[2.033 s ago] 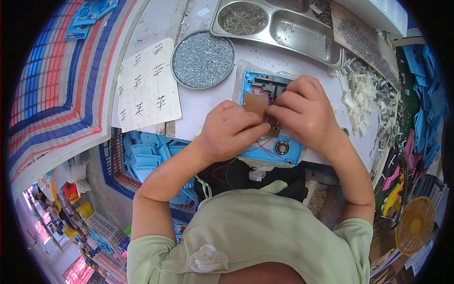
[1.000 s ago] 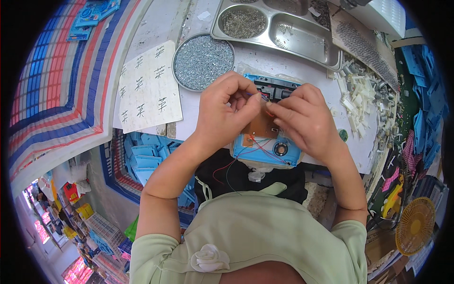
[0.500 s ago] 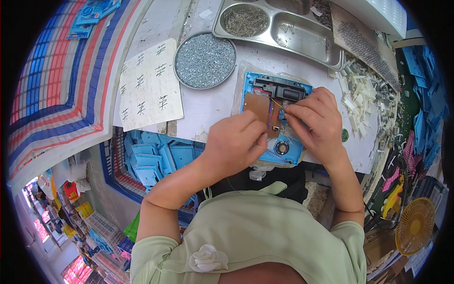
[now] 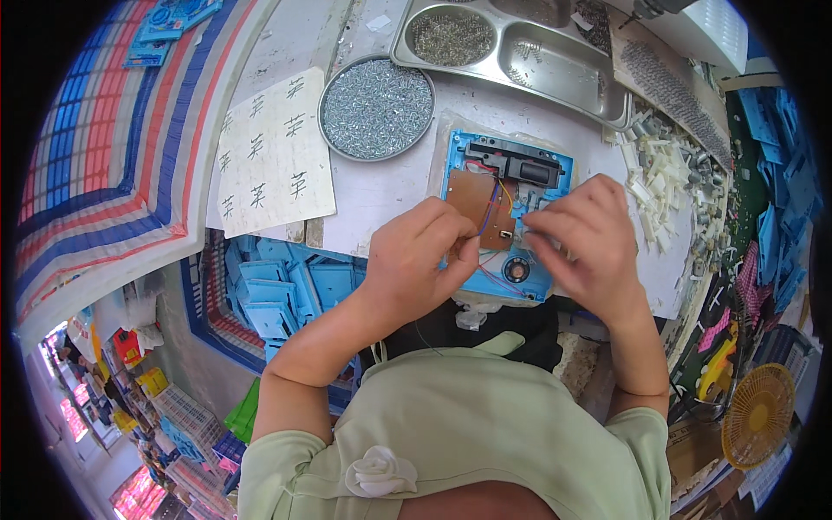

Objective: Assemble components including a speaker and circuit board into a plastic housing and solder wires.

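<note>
A blue plastic casing (image 4: 562, 165) lies on the table in front of me, with brown circuit boards (image 4: 468, 194), a black part (image 4: 529, 171), a small round speaker (image 4: 516, 270) and thin coloured wires inside. Over its left edge, my left hand (image 4: 422, 251) has thumb and forefinger pinched together beside the wires; what they hold, if anything, is hidden. My right hand (image 4: 594, 247) hovers over the casing's right side, thumb and forefinger a little apart with nothing visible between them. A yellow wire (image 4: 507, 201) runs loose across the boards between the two hands.
A round dish of small screws (image 4: 375, 108) and a steel compartment tray (image 4: 555, 74) stand beyond the casing. White plastic parts (image 4: 652, 178) are heaped to the right. A marked paper sheet (image 4: 276, 156) lies left; blue casings (image 4: 273, 295) fill a container below the table edge.
My right hand has drawn back slightly to the right and let go of the yellow wire. My left hand has shifted a little left. A dark tool tip has appeared at the top right.
</note>
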